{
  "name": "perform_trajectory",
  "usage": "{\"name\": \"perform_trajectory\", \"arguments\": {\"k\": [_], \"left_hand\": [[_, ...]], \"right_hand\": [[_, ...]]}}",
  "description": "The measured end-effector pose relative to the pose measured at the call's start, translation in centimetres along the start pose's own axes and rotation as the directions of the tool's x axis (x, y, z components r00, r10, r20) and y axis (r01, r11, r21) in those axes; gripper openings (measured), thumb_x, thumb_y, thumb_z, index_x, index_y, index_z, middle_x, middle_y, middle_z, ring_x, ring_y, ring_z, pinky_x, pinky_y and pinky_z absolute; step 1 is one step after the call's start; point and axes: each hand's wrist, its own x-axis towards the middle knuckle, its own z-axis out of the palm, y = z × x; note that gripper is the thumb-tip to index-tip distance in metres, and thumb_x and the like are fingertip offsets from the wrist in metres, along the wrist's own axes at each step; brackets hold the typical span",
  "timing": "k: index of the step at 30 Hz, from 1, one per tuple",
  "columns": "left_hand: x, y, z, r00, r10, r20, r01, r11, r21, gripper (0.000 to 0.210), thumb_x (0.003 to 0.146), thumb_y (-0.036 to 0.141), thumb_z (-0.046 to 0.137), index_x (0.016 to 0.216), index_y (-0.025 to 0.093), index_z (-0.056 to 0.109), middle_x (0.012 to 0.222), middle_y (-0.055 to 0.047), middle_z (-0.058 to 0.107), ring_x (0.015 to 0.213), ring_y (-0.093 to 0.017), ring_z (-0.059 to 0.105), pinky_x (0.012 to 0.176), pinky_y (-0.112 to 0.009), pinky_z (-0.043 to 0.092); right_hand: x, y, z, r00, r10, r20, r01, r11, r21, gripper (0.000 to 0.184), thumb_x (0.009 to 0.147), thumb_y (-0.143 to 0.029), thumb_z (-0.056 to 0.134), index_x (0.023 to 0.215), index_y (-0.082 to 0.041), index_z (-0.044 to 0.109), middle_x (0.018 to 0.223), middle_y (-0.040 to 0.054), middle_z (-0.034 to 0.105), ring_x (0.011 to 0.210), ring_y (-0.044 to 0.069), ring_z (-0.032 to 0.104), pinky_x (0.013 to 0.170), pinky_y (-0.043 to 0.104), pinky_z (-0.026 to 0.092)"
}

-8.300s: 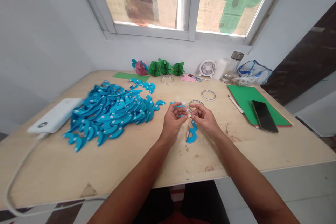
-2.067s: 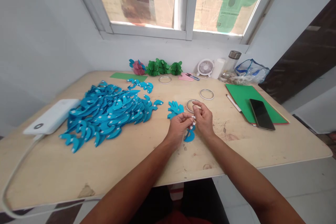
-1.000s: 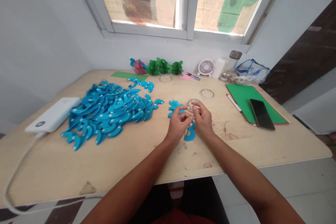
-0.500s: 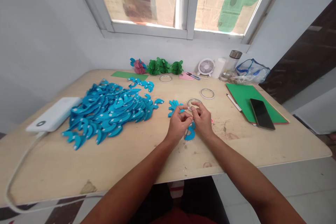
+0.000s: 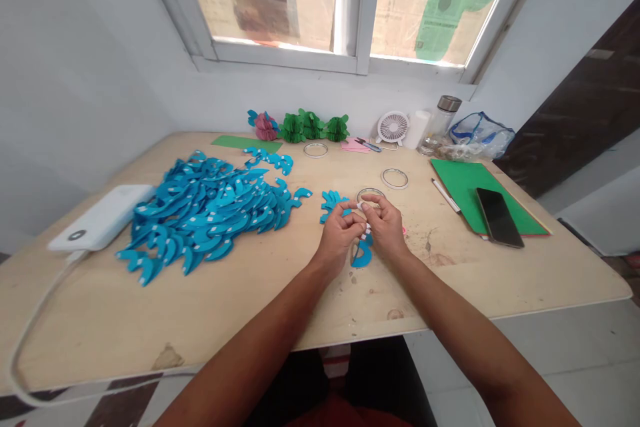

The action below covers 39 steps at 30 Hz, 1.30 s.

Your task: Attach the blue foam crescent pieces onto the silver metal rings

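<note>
My left hand (image 5: 340,235) and my right hand (image 5: 384,225) meet over the middle of the table, fingertips pinched close together. Small white bits of tape (image 5: 366,232) show between the fingers of both hands. Just below the fingertips lies a curved blue paper piece (image 5: 363,255), partly covered by the hands. A small stack of blue paper pieces (image 5: 332,203) sits behind my left hand. One roll of tape (image 5: 371,193) lies right behind my right fingers. To the left spreads a large heap of curved blue paper pieces (image 5: 210,213) dotted with white squares.
Two more tape rolls, one tape roll (image 5: 395,179) nearer, lie farther back. On the right, a phone (image 5: 499,215) rests on green sheets (image 5: 480,180) beside a pen (image 5: 445,196). A white power bank (image 5: 103,217) with a cable stands left. A fan (image 5: 393,128), scissors (image 5: 369,145) and bottle (image 5: 441,123) line the back.
Both hands stay nearly in place. More white tape now shows between the fingertips, just above the blue piece.
</note>
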Motion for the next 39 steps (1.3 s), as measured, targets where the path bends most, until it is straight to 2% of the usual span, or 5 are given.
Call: {"name": "perform_trajectory", "arguments": {"k": [13, 20, 33, 39], "left_hand": [[-0.2, 0.2, 0.3, 0.999, -0.043, 0.027, 0.045, 0.995, -0.094, 0.04, 0.059, 0.009, 0.06, 0.096, 0.019, 0.047, 0.056, 0.007, 0.056, 0.049, -0.009, 0.051, 0.053, -0.022, 0.039], [-0.2, 0.5, 0.2, 0.995, -0.08, 0.059, 0.09, 0.978, -0.187, 0.042, 0.058, 0.01, 0.063, 0.096, 0.018, 0.048, 0.057, 0.006, 0.055, 0.051, -0.009, 0.05, 0.053, -0.022, 0.039], [-0.3, 0.7, 0.0, 0.99, -0.078, 0.12, 0.105, 0.966, -0.236, 0.044, 0.058, 0.014, 0.069, 0.097, 0.018, 0.049, 0.059, 0.004, 0.054, 0.054, -0.01, 0.051, 0.054, -0.024, 0.04], [-0.5, 1.2, 0.0, 0.988, -0.102, 0.118, 0.13, 0.957, -0.26, 0.045, 0.059, 0.014, 0.068, 0.098, 0.018, 0.048, 0.058, 0.005, 0.053, 0.053, -0.01, 0.051, 0.055, -0.025, 0.041]], "right_hand": [[0.0, -0.2, 0.1, 0.998, 0.057, 0.002, -0.057, 0.992, 0.117, 0.035, 0.072, -0.038, 0.064, 0.099, -0.016, 0.057, 0.044, -0.0084, 0.047, 0.034, 0.006, 0.039, 0.035, 0.018, 0.03], [0.0, -0.3, 0.1, 0.997, 0.077, 0.021, -0.078, 0.992, 0.102, 0.037, 0.071, -0.04, 0.064, 0.1, -0.017, 0.057, 0.043, -0.0085, 0.047, 0.033, 0.007, 0.039, 0.034, 0.019, 0.031], [0.0, -0.6, 0.1, 0.995, 0.089, 0.039, -0.094, 0.986, 0.137, 0.038, 0.071, -0.042, 0.064, 0.1, -0.018, 0.056, 0.044, -0.0089, 0.044, 0.034, 0.008, 0.038, 0.035, 0.021, 0.032], [0.4, -0.5, -0.4, 0.997, 0.073, 0.02, -0.075, 0.99, 0.116, 0.038, 0.07, -0.042, 0.065, 0.098, -0.017, 0.058, 0.046, -0.0088, 0.041, 0.038, 0.006, 0.032, 0.039, 0.019, 0.027]]}}
